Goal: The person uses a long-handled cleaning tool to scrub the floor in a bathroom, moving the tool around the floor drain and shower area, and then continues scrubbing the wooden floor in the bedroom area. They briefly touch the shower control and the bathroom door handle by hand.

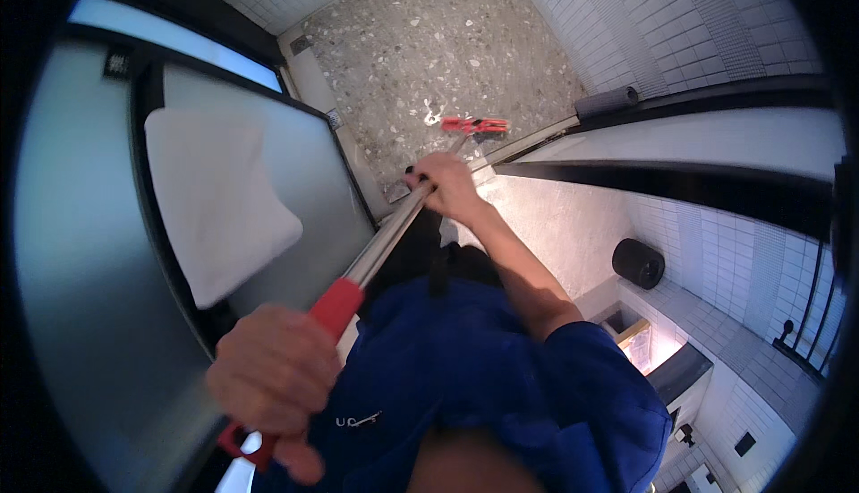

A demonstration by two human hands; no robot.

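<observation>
I hold a long metal pole (383,242) with a red grip (335,307) in both hands. My left hand (273,377) is closed around the red upper end, near my blue shirt. My right hand (446,184) grips the shaft farther down. The pole ends in a red head (474,124) that rests on the speckled stone floor (429,46) of a shower area.
A frosted glass door (80,251) with a white towel (215,198) hung on it stands at my left. White tiled walls (644,19) enclose the floor. A black-framed glass panel (680,171) runs on the right, with a dark round object (638,263) below it.
</observation>
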